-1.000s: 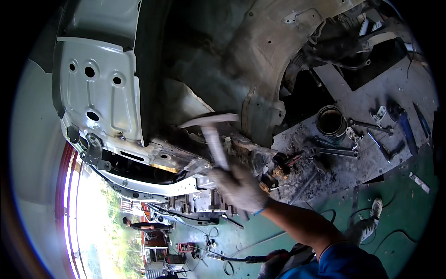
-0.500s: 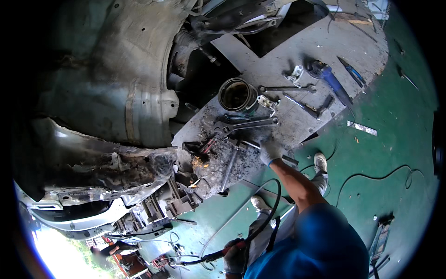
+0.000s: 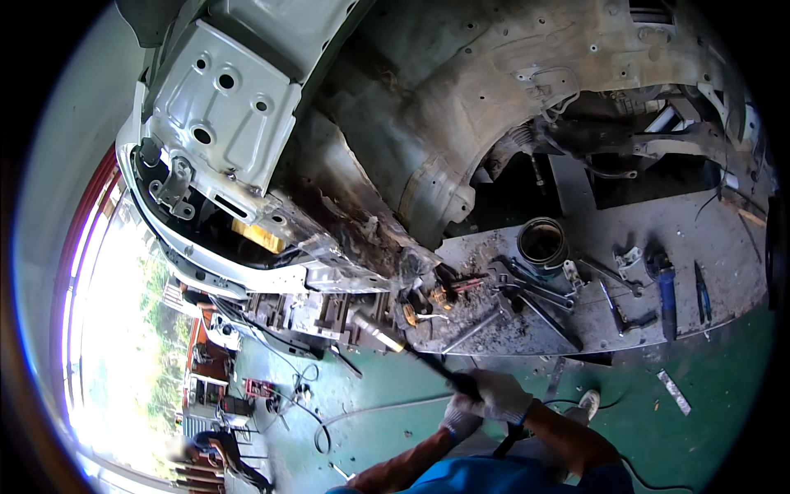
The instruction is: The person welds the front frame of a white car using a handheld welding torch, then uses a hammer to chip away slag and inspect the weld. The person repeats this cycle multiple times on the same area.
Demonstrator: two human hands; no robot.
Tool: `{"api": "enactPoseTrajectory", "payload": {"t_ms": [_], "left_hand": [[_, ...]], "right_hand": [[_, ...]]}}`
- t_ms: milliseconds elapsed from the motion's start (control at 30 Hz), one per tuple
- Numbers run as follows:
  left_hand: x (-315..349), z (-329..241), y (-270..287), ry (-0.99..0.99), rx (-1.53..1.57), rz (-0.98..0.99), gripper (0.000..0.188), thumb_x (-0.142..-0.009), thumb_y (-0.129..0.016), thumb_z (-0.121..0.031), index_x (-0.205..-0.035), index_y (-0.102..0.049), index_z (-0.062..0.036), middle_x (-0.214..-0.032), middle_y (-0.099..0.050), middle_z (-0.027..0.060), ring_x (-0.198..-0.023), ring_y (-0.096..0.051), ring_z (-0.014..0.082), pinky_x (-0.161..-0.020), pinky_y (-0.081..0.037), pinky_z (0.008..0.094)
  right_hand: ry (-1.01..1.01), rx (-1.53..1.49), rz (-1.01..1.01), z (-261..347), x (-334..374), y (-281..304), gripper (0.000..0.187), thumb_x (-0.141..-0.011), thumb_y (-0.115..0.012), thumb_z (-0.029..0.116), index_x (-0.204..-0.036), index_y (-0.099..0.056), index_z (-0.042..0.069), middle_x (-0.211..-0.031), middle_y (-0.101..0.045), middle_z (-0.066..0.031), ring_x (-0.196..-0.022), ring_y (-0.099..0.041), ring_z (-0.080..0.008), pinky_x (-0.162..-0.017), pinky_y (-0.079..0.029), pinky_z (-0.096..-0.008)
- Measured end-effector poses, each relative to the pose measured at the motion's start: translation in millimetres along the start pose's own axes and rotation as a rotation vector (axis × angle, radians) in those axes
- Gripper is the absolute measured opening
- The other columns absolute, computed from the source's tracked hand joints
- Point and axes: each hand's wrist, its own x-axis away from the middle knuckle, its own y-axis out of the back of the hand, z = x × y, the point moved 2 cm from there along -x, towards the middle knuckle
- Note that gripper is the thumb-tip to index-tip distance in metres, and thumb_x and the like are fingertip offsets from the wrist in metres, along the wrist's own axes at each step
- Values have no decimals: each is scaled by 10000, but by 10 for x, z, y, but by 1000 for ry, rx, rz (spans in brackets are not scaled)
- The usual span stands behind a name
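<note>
Both my hands wear pale work gloves and are together in front of me, below the workbench edge. My left hand (image 3: 462,417) is closed around the black grip of a welding torch (image 3: 432,368). Closed over the same grip, just to the right, is my right hand (image 3: 504,397). The torch points up and left, its pale metal nozzle towards the lower edge of a stripped car body (image 3: 362,214). That edge is rusty and scorched. A dark cable runs down from my hands.
The grey metal bench (image 3: 592,329) carries an open can (image 3: 543,242), several wrenches, pliers (image 3: 702,292) and a blue angle grinder (image 3: 666,292). Cables lie across the green floor (image 3: 378,395). Another person (image 3: 226,453) is at the far lower left.
My view has swung left along the car body. My right hand has left the bench and joined the left on the torch, which is now raised in front of me.
</note>
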Motion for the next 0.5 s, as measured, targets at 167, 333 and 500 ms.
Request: {"api": "enactPoseTrajectory", "payload": {"t_ms": [167,333,500], "left_hand": [[24,-1045,-167,-86,-795,302,156,-967,-662,-242,-1031,-727,-115,-973,-742,131,-906,-704,340,-788,-570,441],[564,-3072,458,-477,-828,-97,352,-877,-828,-236,-1157,-729,-47,-1102,-757,168,-993,-750,284,-820,-603,399],[182,-4377,679,-1484,-1187,-366,281,-891,-744,-325,-1003,-750,-66,-1109,-703,148,-1102,-675,368,-1056,-480,604]], "right_hand": [[40,-250,-293,226,300,470,318,-946,-772,276,-1176,-701,69,-1031,-741,-142,-906,-750,-301,-811,-590,-403],[88,-169,-441,655,-36,929,455,-933,-790,216,-1300,-614,12,-966,-745,-126,-849,-762,-239,-741,-596,-356],[250,-237,-497,1141,-803,974,468,-932,-768,234,-1295,-576,8,-986,-730,-166,-883,-750,-285,-783,-589,-402]]}}
